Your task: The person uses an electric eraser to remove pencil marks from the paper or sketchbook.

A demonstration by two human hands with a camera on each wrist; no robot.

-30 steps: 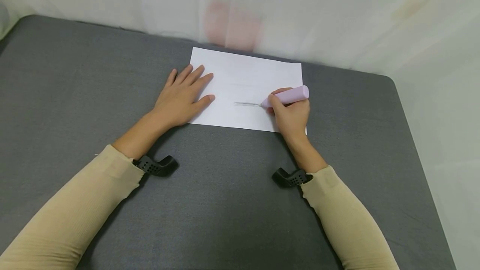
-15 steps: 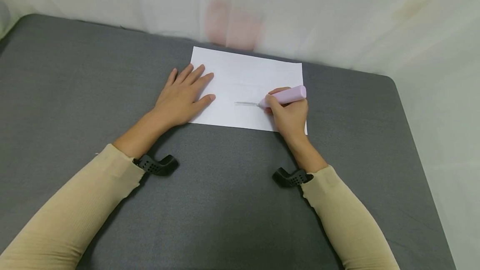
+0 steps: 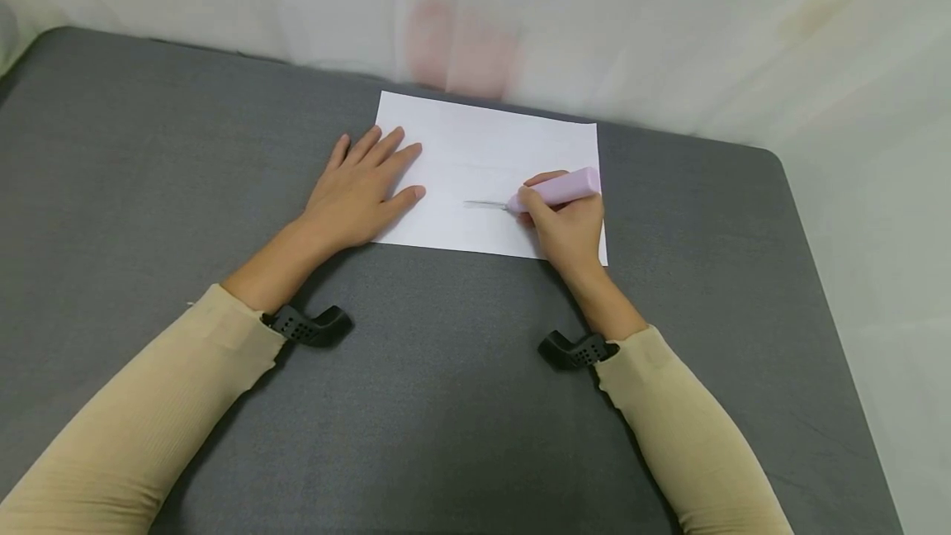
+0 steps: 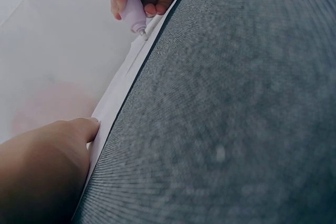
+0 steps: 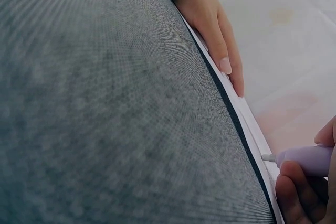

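A white sheet of paper (image 3: 483, 147) lies on the grey table (image 3: 149, 147). My left hand (image 3: 362, 188) lies flat on the sheet's left edge, fingers straight and spread. My right hand (image 3: 565, 221) grips a fat lilac pen (image 3: 557, 187) near the sheet's lower right, its tip touching the paper at the right end of a short grey line (image 3: 486, 204). In the left wrist view the pen (image 4: 134, 11) shows its tip on the paper edge (image 4: 121, 85). The right wrist view shows the pen (image 5: 310, 160) with my fingers curled round it and the left hand (image 5: 215, 30) beyond.
A pale sheer curtain (image 3: 669, 23) hangs along the table's far and right edges, with a blurred pink shape (image 3: 456, 48) behind it. Black wrist mounts (image 3: 308, 326) sit at both cuffs. Bare grey surface (image 3: 446, 419) spreads left of and in front of the paper.
My right hand and the pen have slid a little to the left along the grey line. The left hand and the paper have stayed put.
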